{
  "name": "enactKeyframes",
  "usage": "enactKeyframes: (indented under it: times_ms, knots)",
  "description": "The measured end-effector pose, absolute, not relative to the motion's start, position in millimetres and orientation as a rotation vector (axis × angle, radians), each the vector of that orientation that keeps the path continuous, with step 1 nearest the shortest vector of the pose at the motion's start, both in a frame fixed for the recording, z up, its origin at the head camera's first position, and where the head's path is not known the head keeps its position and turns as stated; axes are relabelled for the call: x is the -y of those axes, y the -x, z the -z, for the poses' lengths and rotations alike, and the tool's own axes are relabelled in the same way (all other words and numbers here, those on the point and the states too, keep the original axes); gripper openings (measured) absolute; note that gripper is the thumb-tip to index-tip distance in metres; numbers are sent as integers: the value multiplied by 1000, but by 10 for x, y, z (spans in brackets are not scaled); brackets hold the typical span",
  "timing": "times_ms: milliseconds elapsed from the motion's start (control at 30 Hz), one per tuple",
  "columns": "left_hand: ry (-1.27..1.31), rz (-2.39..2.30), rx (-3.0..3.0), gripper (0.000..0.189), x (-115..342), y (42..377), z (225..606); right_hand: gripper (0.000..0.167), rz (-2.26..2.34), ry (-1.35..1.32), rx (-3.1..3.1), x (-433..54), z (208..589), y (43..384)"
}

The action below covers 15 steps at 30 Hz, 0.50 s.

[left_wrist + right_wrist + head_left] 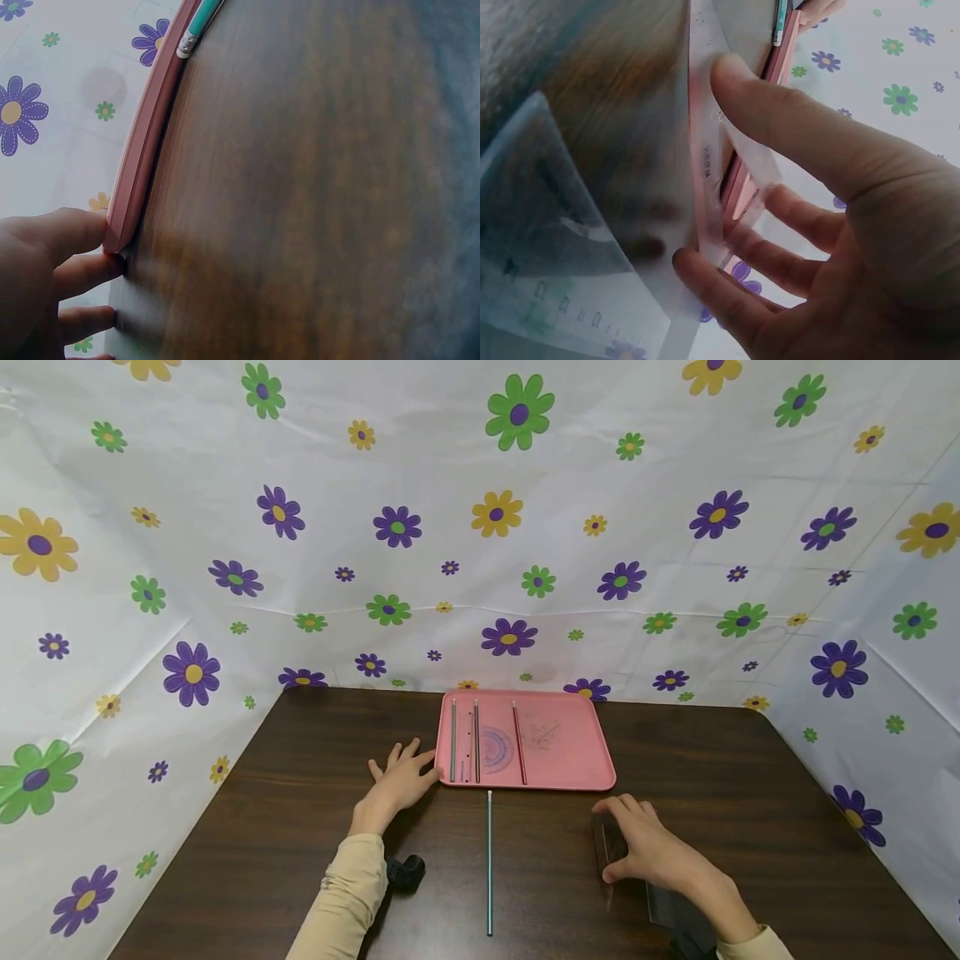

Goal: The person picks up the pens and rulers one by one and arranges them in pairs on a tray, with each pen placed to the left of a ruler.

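Note:
My left hand has its fingers spread at the near left corner of the pink tray, with thumb and index finger touching the rim. My right hand holds a clear plastic set square, tilted up on edge between thumb and fingers, right of the tray's near corner. A second clear plastic piece with printed numbers lies beneath that hand. Between the hands, a teal pencil lies on the table, its eraser end close to the tray.
On the tray lie a teal pencil, a dark pencil, a red pencil, a narrow clear ruler and a clear protractor. The dark wooden table meets a flowered sheet at its back and sides.

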State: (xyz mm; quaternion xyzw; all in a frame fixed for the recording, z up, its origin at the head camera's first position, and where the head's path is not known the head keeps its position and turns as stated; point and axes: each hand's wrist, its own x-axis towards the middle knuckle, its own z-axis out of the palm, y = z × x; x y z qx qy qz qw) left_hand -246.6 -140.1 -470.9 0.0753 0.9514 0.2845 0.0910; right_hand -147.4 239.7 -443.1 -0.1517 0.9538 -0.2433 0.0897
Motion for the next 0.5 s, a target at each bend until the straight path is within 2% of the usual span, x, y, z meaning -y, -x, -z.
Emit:
enactKeyframes:
  times_ms: [300,500]
  knots:
    - [-222,-845,-2843,54,1383,2456,4701,60,788,622,-2837,-2403,4381,1515]
    - [-222,-837,-2845,54,1384,2455,4705,51,844,641,-2801,-2415,4349,1523]
